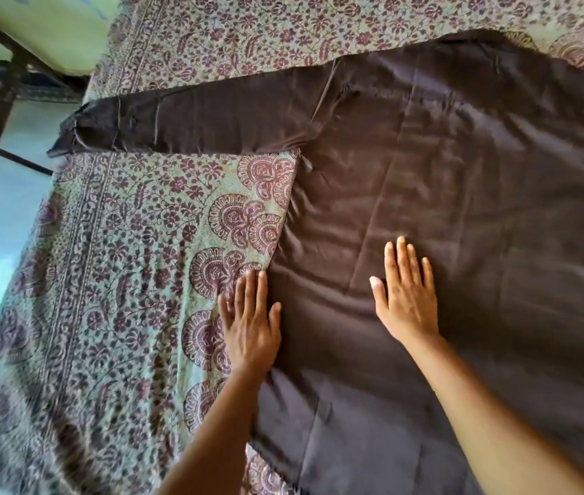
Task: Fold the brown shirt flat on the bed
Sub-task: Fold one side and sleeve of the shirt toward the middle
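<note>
While both flat hands, left hand and right hand, press the brown shirt (grasping nothing), we smooth outward before folding.

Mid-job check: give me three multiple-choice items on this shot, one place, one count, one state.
1. Where does the right hand lie? A on the brown shirt; B on a pillow; C on a book.
2. Count each sleeve in view: A none; B one; C three.
3. The left hand is: A flat, fingers straight; B a fist; C pinching a collar.
1A, its palm rests on the shirt's body. 2B, one sleeve stretches left over the bedspread. 3A, straight fingers lie at the shirt's edge.
</note>
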